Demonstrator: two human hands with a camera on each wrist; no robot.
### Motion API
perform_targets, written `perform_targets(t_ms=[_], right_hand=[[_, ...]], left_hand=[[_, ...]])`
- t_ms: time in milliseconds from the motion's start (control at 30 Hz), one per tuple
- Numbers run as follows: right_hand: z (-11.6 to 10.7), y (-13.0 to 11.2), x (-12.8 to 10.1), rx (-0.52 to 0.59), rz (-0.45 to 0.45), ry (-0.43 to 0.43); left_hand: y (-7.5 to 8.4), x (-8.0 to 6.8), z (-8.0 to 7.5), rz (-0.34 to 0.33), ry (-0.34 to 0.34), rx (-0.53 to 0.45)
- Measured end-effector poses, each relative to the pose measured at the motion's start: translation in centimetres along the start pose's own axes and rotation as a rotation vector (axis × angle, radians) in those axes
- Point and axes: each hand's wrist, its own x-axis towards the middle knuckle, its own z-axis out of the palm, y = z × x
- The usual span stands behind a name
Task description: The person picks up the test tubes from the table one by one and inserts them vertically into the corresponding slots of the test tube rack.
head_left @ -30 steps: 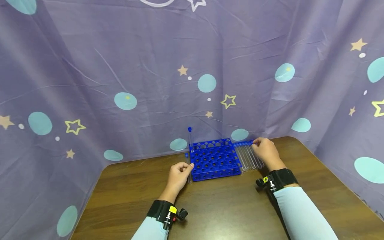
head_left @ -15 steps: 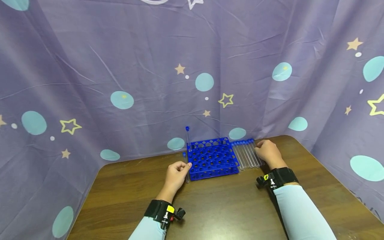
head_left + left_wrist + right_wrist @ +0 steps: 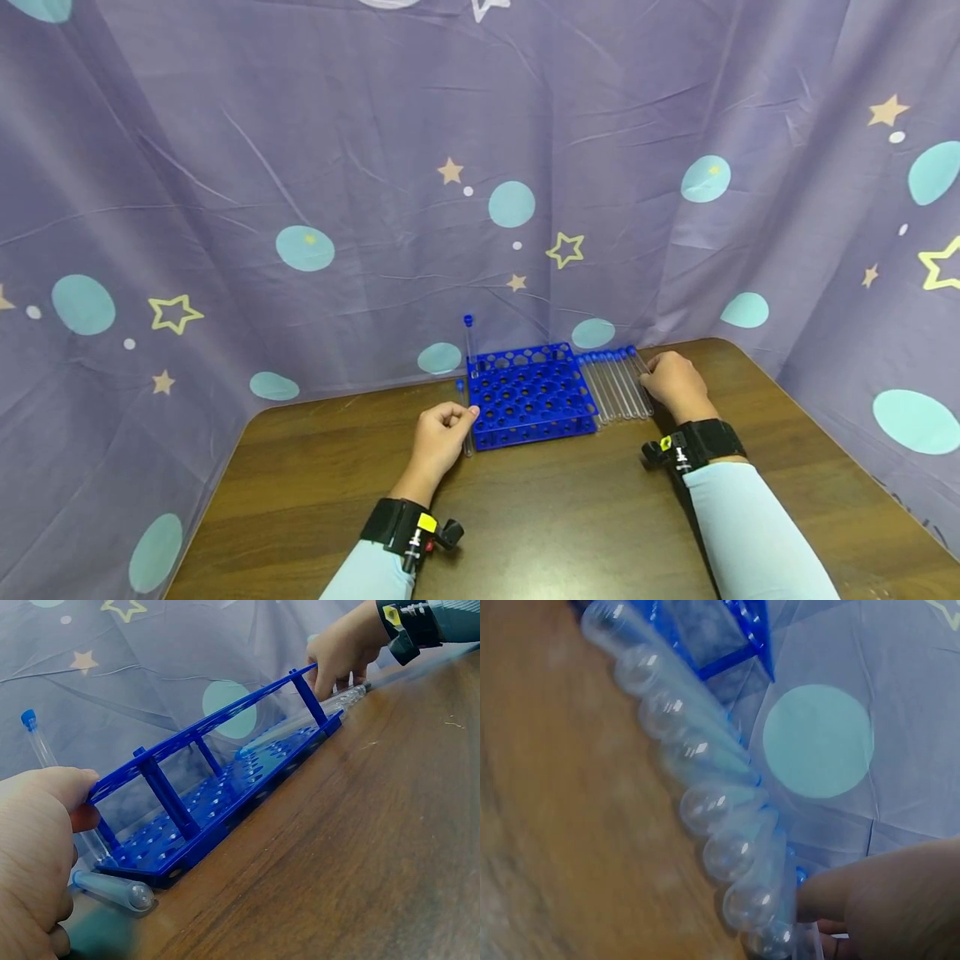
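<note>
Blue-capped tubes (image 3: pixel 618 385): right hand (image 3: pixel 673 385), fingers curled on them, has drawn back; left hand (image 3: pixel 438 437) stays fisted.

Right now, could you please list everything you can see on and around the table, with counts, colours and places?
Test tube rack: one, blue, at the back middle of the table.
Upright tube: one, clear with a blue cap, standing at the rack's back left corner.
Lying tube: one, clear, on the table at the rack's left side.
Row of tubes: about eight, clear with blue caps, lying side by side right of the rack.
Table: one, dark brown wood.
Curtain: one, purple with stars and teal circles, behind and beside the table.
Left hand: curled by the lying tube.
Right hand: touching the outermost tube of the row.
</note>
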Motion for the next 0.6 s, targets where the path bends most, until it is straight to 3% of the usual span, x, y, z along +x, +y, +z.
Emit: perform_targets(t_ms=[600], right_hand=[[-0.48,0.19,0.0,-0.01,-0.001,-0.028]], left_hand=[[-0.1,-0.16,-0.01,0.022,-0.009,0.003]])
